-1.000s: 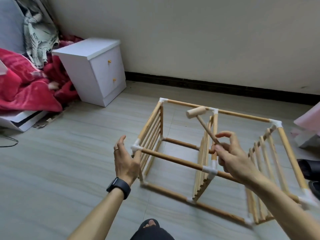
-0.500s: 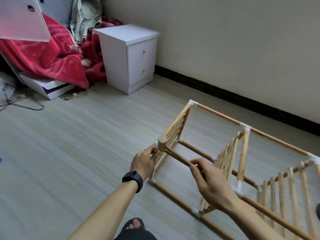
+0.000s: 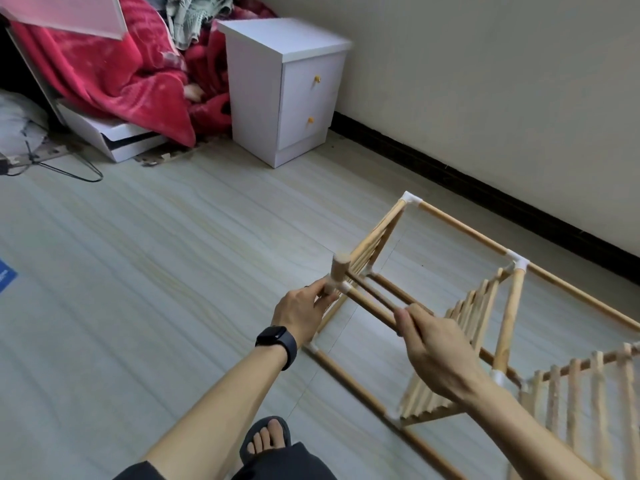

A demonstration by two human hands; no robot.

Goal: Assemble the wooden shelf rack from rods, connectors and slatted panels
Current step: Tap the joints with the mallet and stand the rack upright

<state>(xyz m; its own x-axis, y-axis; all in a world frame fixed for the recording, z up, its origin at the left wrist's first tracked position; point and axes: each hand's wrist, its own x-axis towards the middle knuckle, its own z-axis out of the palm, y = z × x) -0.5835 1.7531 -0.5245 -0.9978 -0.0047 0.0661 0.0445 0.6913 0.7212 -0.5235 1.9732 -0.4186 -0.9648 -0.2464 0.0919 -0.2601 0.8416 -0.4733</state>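
Sandalled foot at the bottom edge; person is seated low on the floor, both forearms reaching out to the work.

Change, over the last second: the mallet was raised with its head high over the frame, and the left hand was spread open beside the corner. Half a second ago the head had already dropped to that corner. Now it sits against the top of the corner connector. Judgement: a tap on this joint, seating rod ends in the connector. Assembly looks late-stage; this is tightening, not building.

Right hand: fingers wrapped closed around the mallet handle at its near end, handle lying almost parallel to the near top rod.

Left hand, watch on the wrist: fingers curled in, gripping the frame at the corner connector, just beside the mallet head. Fingertips are close to the strike point, so there is a pinch risk.

Rack: lies on its side on the floor to the right, rods joined by white connectors. Middle slatted panel is fitted. Another panel shows at the right edge, blurred.

Beyond: white nightstand against the wall, red blanket heaped to its left.
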